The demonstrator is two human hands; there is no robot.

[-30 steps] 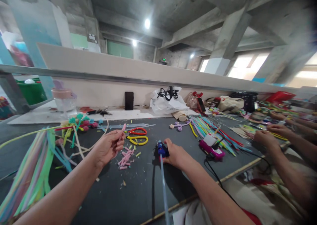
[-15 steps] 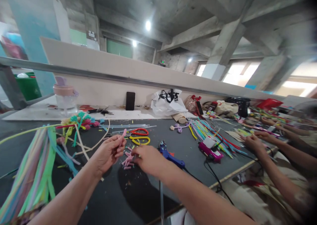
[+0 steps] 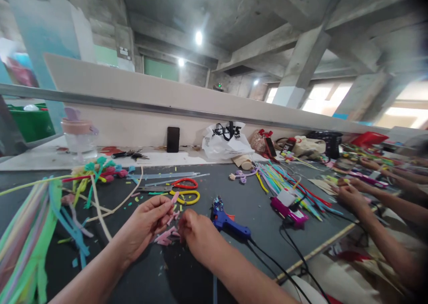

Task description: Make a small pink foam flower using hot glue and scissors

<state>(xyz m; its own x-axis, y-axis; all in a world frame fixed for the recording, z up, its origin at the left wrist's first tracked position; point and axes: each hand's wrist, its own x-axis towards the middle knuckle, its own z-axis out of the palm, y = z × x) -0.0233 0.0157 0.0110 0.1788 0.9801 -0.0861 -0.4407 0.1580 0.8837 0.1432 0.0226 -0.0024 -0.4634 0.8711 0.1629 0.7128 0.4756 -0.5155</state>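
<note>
My left hand (image 3: 145, 226) is closed in a pinch on a short pink pipe cleaner piece (image 3: 174, 198) that sticks up from its fingertips. My right hand (image 3: 197, 235) sits just right of it, fingers curled down over a small heap of pink pipe cleaner bits (image 3: 165, 237) on the dark table (image 3: 187, 277); what it grips, if anything, is hidden. A blue glue gun (image 3: 227, 220) lies on the table right of my right hand, apart from it.
Scissors with red and yellow handles (image 3: 182, 191) lie beyond my hands. Long coloured pipe cleaners (image 3: 30, 237) fan out at left, more (image 3: 284, 179) at right by a pink device (image 3: 289, 204). Other people's hands (image 3: 351, 197) work at right. A cup (image 3: 78, 134), phone (image 3: 173, 139) and bag (image 3: 225, 139) stand behind.
My right hand let go of the blue glue gun, which now lies on the table, and moved left to the pink bits beside my left hand. My left hand kept its pink piece.
</note>
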